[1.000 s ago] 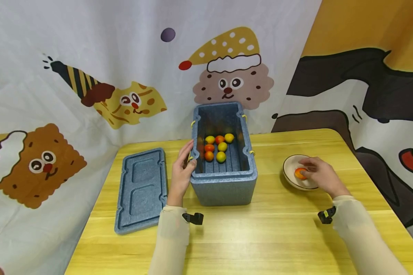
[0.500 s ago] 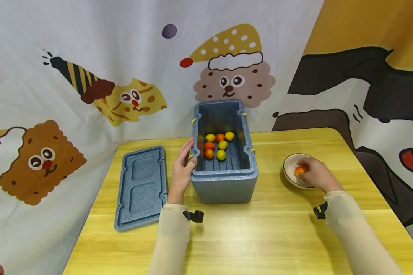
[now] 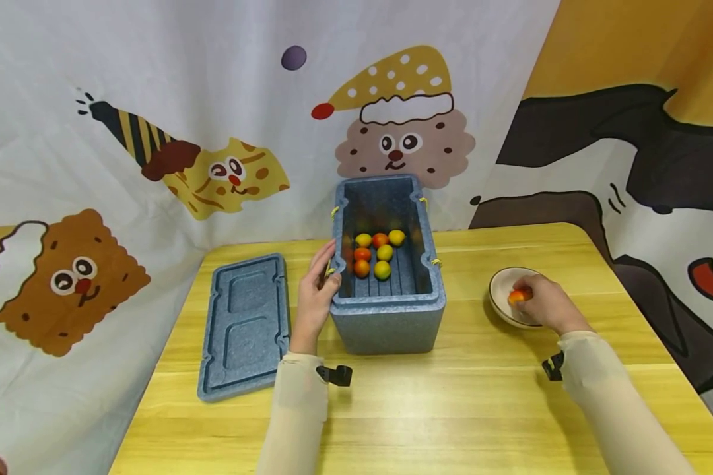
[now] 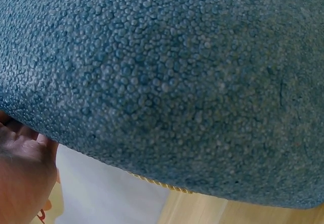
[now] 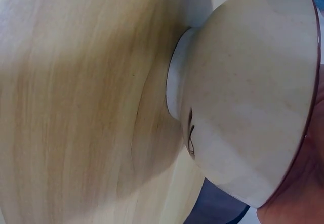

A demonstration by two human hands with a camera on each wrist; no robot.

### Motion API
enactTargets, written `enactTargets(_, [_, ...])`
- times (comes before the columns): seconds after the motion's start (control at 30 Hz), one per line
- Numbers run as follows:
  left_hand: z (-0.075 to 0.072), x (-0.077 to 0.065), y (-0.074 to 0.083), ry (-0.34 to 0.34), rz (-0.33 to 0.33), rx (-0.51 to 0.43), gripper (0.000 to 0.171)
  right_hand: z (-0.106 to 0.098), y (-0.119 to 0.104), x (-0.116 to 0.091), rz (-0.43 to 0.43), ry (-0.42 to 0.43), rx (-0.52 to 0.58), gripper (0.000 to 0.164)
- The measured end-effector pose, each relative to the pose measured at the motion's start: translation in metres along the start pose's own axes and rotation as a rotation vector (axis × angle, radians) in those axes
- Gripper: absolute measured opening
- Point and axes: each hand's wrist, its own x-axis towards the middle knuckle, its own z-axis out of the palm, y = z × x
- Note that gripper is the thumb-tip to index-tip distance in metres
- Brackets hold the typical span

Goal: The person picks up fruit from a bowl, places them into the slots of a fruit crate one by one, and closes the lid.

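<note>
My left hand [image 3: 315,293] rests against the left side of a grey-blue foam box [image 3: 386,333], fingers straight along the outer wall and thumb at the rim. In the left wrist view, part of that hand [image 4: 25,171] shows beside the box's beaded wall [image 4: 167,87]. To the right, my right hand [image 3: 549,305] reaches into a cream bowl [image 3: 500,290] and pinches a small orange-red fruit [image 3: 515,297], partly hidden by the fingers. The right wrist view shows the bowl's outside [image 5: 248,97] with its dark rim; the fruit is hidden there.
Several small yellow fruits [image 3: 383,270] and orange-red fruits [image 3: 362,268] lie on the box floor. The box's lid [image 3: 246,323] lies flat on the wooden table [image 3: 445,415], left of the box. A printed curtain [image 3: 243,79] hangs behind.
My right hand has shifted slightly left and closed its fingers further round the fruit in the bowl. My left hand and the box have stayed in place.
</note>
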Motion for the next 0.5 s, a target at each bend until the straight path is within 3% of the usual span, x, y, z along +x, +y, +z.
enactTargets(0.5, [-0.0015,-0.0003,-0.0016,-0.015,0.002,-0.004,0.052,0.0014,-0.0002,-0.0011,-0.010,0.010,-0.032,0.030])
